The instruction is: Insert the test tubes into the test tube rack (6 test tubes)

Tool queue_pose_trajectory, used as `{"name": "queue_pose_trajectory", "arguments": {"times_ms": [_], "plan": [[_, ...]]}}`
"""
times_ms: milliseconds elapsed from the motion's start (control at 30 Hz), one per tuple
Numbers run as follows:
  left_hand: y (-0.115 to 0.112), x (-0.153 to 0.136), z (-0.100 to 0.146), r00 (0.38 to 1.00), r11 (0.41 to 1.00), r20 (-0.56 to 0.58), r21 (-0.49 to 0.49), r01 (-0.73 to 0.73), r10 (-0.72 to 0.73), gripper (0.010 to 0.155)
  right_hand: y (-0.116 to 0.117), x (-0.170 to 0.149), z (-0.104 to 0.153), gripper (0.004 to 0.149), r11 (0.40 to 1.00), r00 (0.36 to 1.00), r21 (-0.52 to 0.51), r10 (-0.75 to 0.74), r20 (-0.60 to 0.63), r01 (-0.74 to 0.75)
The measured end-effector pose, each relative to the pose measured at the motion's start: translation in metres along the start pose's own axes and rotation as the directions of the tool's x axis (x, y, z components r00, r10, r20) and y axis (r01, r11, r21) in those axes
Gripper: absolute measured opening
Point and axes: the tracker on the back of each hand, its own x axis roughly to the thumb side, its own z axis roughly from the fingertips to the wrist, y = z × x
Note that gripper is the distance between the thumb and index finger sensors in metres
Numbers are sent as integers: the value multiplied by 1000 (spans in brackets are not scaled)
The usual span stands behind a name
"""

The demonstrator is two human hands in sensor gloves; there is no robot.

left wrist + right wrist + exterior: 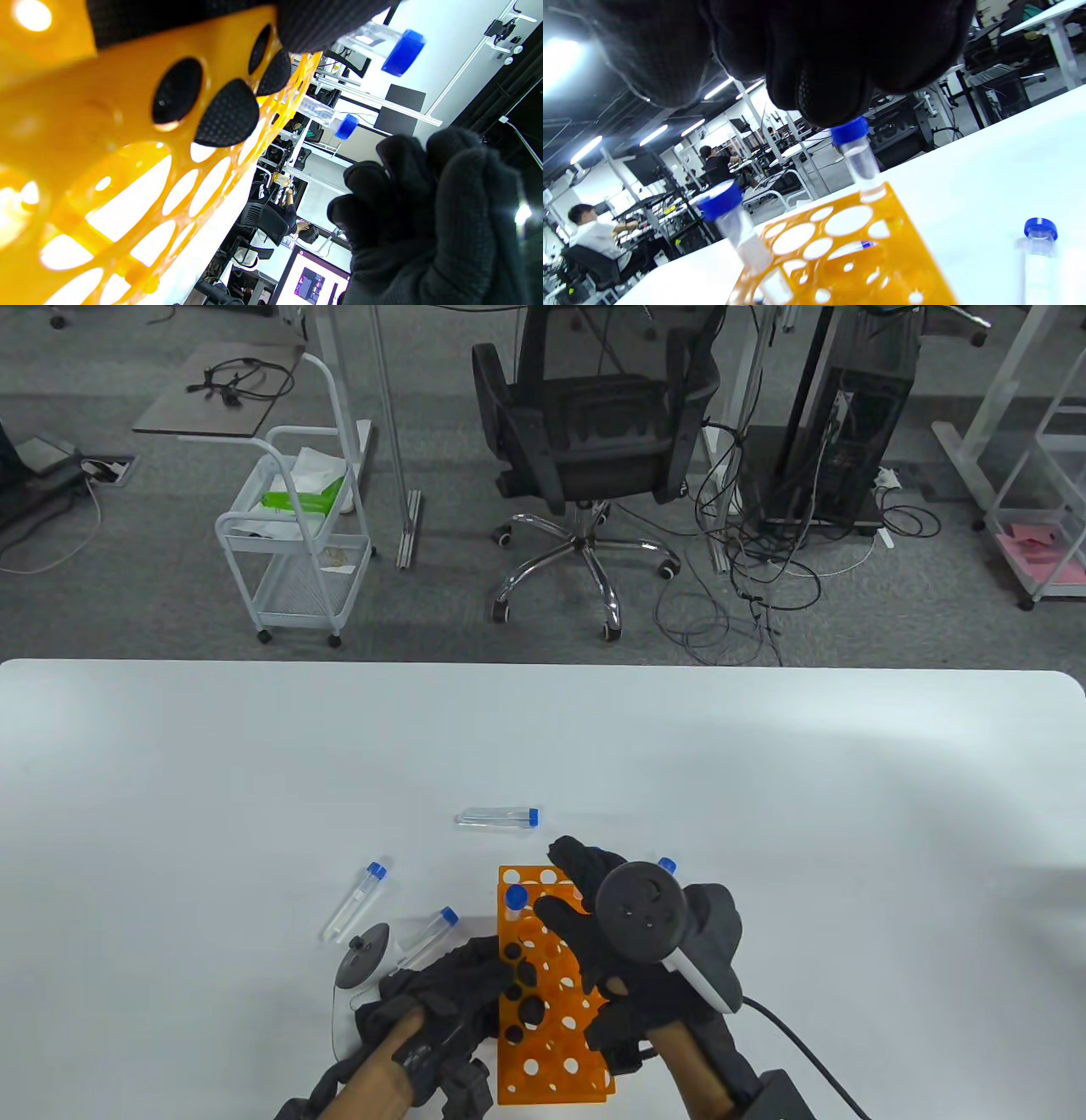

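An orange test tube rack [551, 1035] stands near the table's front edge. My left hand [462, 993] grips its left side, with fingers [227, 114] poking through the holes. One blue-capped tube [515, 901] stands in a far-left hole. My right hand [585, 899] hovers over the rack's far end. In the right wrist view a fingertip [831, 101] touches the top of a second tube [859, 165], which stands in a far corner hole; its cap is not between the fingers. Three tubes lie loose [499, 816], [356, 899], [424, 937].
Another capped tube [667, 865] shows just right of the rack beside my right hand, also in the right wrist view [1037, 250]. The white table [764, 780] stretches far and to both sides. An office chair [585, 432] and a white cart [293, 551] stand beyond it.
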Motion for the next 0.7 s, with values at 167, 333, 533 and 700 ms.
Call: {"name": "queue_pose_trajectory", "arguments": {"times_ms": [167, 333, 533, 700], "plan": [[3, 0, 0, 1000, 1000, 2, 7, -7, 7, 49, -10, -30, -18, 61, 997, 993, -23, -71, -89, 69], [3, 1, 0, 1000, 1000, 2, 8, -12, 12, 49, -9, -57, -37, 62, 996, 979, -20, -87, -184, 85], [5, 3, 1, 1000, 1000, 4, 12, -21, 21, 49, 8, -91, -61, 68, 998, 945, 19, -43, -325, 52], [8, 2, 0, 1000, 999, -8, 22, -25, 25, 49, 32, -121, -83, 68, 994, 881, 96, 89, -465, -49]]}}
